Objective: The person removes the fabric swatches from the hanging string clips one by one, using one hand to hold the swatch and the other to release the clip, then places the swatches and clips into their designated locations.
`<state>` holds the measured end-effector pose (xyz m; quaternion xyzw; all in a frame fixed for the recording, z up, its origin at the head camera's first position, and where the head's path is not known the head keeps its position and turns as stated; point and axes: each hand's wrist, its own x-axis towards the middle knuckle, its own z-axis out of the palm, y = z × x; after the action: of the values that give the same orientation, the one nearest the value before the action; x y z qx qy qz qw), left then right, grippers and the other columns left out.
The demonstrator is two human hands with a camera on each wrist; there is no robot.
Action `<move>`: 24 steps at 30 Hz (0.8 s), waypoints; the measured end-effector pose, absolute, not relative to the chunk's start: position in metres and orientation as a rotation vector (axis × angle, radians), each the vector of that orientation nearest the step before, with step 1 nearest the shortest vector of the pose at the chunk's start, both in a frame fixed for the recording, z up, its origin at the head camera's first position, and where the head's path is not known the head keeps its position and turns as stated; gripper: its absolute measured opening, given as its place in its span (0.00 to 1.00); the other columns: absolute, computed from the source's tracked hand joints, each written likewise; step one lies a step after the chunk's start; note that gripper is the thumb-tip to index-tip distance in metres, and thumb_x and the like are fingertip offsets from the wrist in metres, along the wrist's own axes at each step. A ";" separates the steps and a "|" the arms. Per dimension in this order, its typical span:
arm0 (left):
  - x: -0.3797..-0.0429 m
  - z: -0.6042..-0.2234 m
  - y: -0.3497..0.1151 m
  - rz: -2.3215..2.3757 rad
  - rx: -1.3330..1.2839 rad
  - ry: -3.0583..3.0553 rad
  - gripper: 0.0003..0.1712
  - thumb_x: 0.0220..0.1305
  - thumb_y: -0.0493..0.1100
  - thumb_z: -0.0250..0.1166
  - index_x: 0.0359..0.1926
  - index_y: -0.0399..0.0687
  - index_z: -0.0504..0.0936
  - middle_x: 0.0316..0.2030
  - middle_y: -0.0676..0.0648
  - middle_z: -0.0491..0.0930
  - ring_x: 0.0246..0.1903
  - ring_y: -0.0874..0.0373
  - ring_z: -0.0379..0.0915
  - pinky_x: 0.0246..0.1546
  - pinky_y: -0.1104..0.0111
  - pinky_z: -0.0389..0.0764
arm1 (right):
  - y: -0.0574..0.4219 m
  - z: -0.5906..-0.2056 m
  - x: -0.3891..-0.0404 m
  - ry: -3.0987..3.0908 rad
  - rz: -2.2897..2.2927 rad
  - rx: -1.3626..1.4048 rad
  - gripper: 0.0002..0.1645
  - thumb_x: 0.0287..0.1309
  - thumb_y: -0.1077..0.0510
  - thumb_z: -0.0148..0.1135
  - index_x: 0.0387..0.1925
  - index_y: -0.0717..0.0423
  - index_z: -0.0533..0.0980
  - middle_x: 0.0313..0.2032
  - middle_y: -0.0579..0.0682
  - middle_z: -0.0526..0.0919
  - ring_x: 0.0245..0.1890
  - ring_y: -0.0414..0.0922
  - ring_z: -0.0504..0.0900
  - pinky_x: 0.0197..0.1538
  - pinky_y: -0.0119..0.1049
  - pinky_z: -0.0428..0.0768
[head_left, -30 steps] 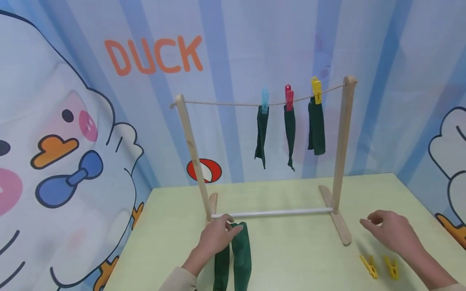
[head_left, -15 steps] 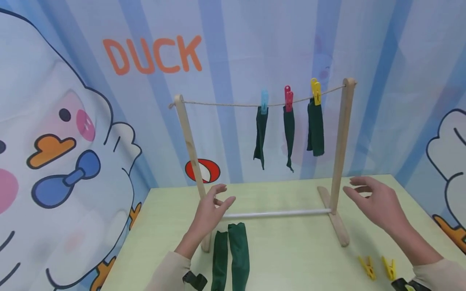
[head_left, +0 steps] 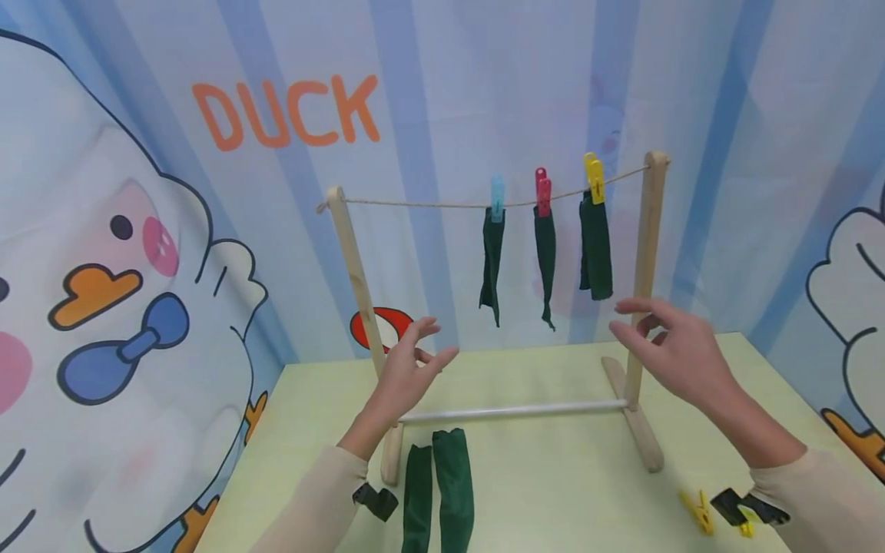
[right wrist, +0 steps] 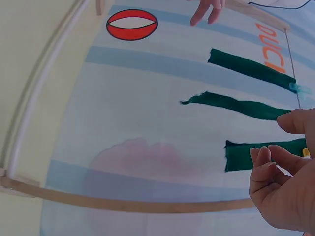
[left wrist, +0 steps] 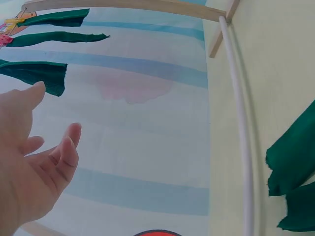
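Observation:
My left hand (head_left: pixel 408 369) hovers in front of the rack's left post, fingers loosely bent and holding nothing. Before the right post my right hand (head_left: pixel 674 349) is raised, its fingers relaxed and also holding nothing. From the rack's string (head_left: pixel 422 204) hang three dark green cloth strips: one under a light blue clothespin (head_left: pixel 497 200), one under a red clothespin (head_left: pixel 544 197), one under a yellow clothespin (head_left: pixel 594 180). The right hand is nearest the strip (head_left: pixel 596 253) under the yellow one. Two more green strips (head_left: pixel 453 484) lie on the table below the left hand.
A wooden rack with a right post (head_left: pixel 647 238) and a white crossbar (head_left: pixel 512 412) stands on the pale yellow table (head_left: pixel 553 491). Yellow clothespins (head_left: pixel 698 511) lie at the front right, one partly behind the right wrist's camera. A duck-printed curtain (head_left: pixel 449 92) hangs behind.
Both hands have risen: the left from the green strips on the table, the right from above the loose yellow clothespins, moving left toward the rack. The hanging strips stay on the string.

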<state>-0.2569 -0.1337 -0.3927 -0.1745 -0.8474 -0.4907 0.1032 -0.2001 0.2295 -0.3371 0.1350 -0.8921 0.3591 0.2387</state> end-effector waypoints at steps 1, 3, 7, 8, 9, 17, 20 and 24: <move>-0.258 -0.390 -0.133 -1.449 -0.524 -2.495 0.38 0.66 0.60 0.66 0.72 0.56 0.65 0.63 0.53 0.74 0.35 0.58 0.79 0.32 0.61 0.81 | 0.227 -0.333 -0.201 -2.437 0.984 0.380 0.19 0.68 0.51 0.63 0.55 0.55 0.79 0.34 0.51 0.81 0.31 0.47 0.78 0.27 0.31 0.77; -0.260 -0.386 -0.131 -1.443 -0.536 -2.488 0.38 0.67 0.59 0.66 0.72 0.56 0.64 0.63 0.53 0.74 0.36 0.58 0.78 0.32 0.61 0.81 | 0.221 -0.326 -0.202 -2.424 0.990 0.401 0.19 0.68 0.51 0.63 0.55 0.55 0.79 0.35 0.51 0.82 0.30 0.47 0.79 0.29 0.30 0.77; -0.259 -0.380 -0.128 -1.480 -0.561 -2.470 0.37 0.68 0.58 0.65 0.73 0.57 0.63 0.65 0.54 0.73 0.36 0.58 0.79 0.30 0.63 0.80 | 0.210 -0.314 -0.206 -2.351 1.034 0.482 0.18 0.68 0.54 0.64 0.55 0.56 0.79 0.40 0.52 0.83 0.30 0.43 0.80 0.32 0.27 0.78; -0.259 -0.379 -0.128 -1.491 -0.563 -2.463 0.37 0.68 0.58 0.64 0.73 0.57 0.63 0.65 0.54 0.72 0.36 0.57 0.79 0.28 0.64 0.79 | 0.207 -0.312 -0.208 -2.320 1.045 0.513 0.18 0.67 0.55 0.64 0.55 0.56 0.79 0.41 0.52 0.83 0.30 0.42 0.80 0.32 0.26 0.78; -0.259 -0.379 -0.127 -1.512 -0.572 -2.452 0.37 0.69 0.58 0.64 0.74 0.57 0.62 0.65 0.55 0.72 0.35 0.57 0.80 0.27 0.64 0.78 | 0.203 -0.310 -0.210 -2.285 1.059 0.547 0.18 0.66 0.57 0.65 0.56 0.56 0.79 0.43 0.52 0.83 0.31 0.40 0.80 0.33 0.24 0.78; -0.255 -0.374 -0.122 -1.592 -0.616 -2.406 0.38 0.70 0.57 0.63 0.75 0.60 0.59 0.66 0.56 0.70 0.34 0.56 0.79 0.24 0.67 0.74 | 0.184 -0.300 -0.222 -2.095 1.129 0.784 0.29 0.60 0.69 0.67 0.63 0.54 0.75 0.53 0.49 0.80 0.34 0.36 0.80 0.36 0.22 0.77; -0.257 -0.371 -0.119 -1.564 -0.634 -2.389 0.38 0.70 0.56 0.63 0.75 0.58 0.58 0.66 0.56 0.70 0.33 0.58 0.79 0.23 0.68 0.73 | 0.180 -0.294 -0.225 -2.097 1.160 0.818 0.32 0.61 0.68 0.66 0.66 0.51 0.73 0.55 0.48 0.79 0.33 0.37 0.80 0.33 0.24 0.76; -0.259 -0.364 -0.115 -1.542 -0.665 -2.376 0.38 0.71 0.56 0.62 0.75 0.58 0.58 0.66 0.57 0.70 0.33 0.59 0.79 0.23 0.68 0.72 | 0.175 -0.287 -0.230 -2.092 1.201 0.856 0.35 0.63 0.68 0.65 0.69 0.53 0.68 0.58 0.52 0.78 0.32 0.37 0.80 0.31 0.26 0.76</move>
<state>-0.2588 -0.1150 -0.3641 -0.2270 -0.8111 -0.5265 0.1156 -0.2296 0.1754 -0.2870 0.3203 -0.7829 0.4496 0.2870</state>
